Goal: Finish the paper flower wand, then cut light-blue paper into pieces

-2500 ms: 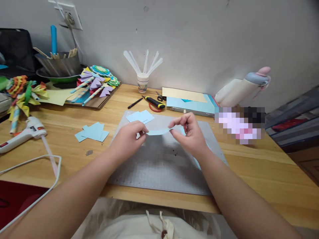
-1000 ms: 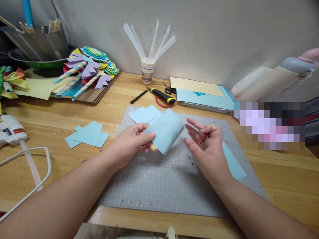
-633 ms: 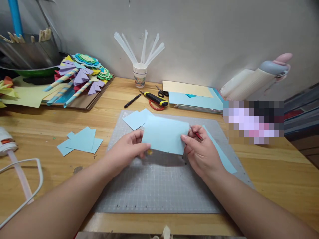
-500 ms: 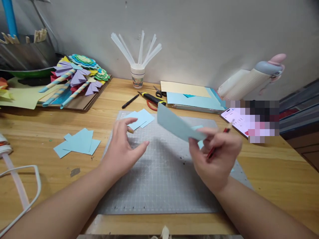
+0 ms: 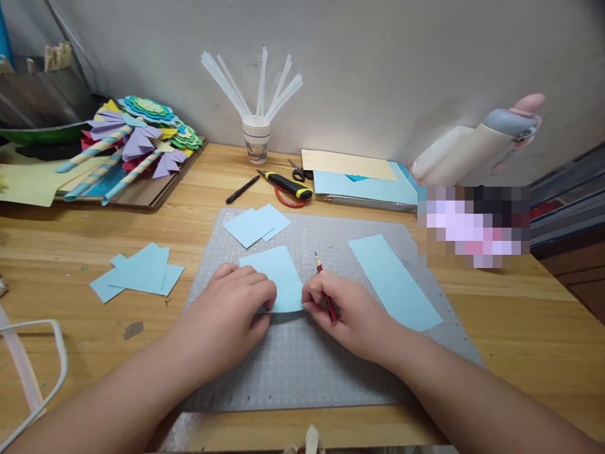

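Observation:
Low over the grey cutting mat [image 5: 302,366], a piece of light blue paper [image 5: 283,274] is pinched between both hands. My left hand [image 5: 241,306] is closed on its near left edge, with the thumb below. At the lower right corner, my right hand [image 5: 345,306] grips the paper with its fingertips. That same hand also carries a red and black pencil [image 5: 329,304], its sharpened tip pointing up and away. A long light blue paper strip [image 5: 397,284] lies on the mat to the right. Smaller blue paper pieces [image 5: 253,226] overlap at the mat's far left.
Another pile of blue paper pieces [image 5: 144,274] lies left of the mat. Behind it are a black pen [image 5: 242,189], a yellow and black cutting tool [image 5: 288,186], scissors [image 5: 299,170], stacked paper [image 5: 363,189] and a paper cup [image 5: 256,142] holding white strips. Paper flowers [image 5: 149,110] stand at left.
The blue paper has come down and left from mid-air to just over the mat. My left hand, open before, has closed on its edge. My right hand followed, uncovering the long strip.

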A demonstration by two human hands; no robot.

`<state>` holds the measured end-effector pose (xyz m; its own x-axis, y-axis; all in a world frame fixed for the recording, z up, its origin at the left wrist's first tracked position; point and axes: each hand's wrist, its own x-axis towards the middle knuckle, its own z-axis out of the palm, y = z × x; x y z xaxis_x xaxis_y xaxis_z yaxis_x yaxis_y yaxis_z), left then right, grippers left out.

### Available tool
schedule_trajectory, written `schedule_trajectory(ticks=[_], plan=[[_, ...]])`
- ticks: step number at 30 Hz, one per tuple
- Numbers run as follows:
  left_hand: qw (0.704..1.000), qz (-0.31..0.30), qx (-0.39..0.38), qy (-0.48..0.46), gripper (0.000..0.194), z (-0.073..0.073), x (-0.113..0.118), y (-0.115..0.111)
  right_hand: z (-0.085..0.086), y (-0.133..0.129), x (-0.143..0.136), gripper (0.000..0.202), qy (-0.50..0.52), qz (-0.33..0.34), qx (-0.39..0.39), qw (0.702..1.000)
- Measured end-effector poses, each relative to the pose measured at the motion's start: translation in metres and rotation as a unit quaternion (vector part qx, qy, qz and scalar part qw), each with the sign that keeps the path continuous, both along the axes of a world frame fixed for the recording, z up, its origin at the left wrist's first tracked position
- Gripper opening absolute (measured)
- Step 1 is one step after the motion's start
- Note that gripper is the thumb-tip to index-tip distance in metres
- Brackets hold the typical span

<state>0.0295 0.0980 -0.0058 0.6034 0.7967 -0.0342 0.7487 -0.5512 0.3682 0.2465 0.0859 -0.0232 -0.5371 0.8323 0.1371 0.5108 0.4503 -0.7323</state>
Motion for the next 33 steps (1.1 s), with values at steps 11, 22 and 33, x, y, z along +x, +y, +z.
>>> schedule_trajectory(ticks=[11,22,33], plan=[[0.995,-0.061,-0.079,0.025,0.017,0.014,-0.011,-0.010,0.000,0.008,0.006,0.030,-0.008,0.062,-0.027,0.998],[0.983,-0.093,-0.158,0.012,0.014,0.012,-0.005,-0.008,-0.003,0.012,0.010,0.029,0.010,0.135,-0.026,0.990],[0.998,0.011,-0.052,-0.040,0.018,-0.009,0.008,0.011,0.021,0.009,0.018,0.027,0.076,0.020,0.028,0.997]])
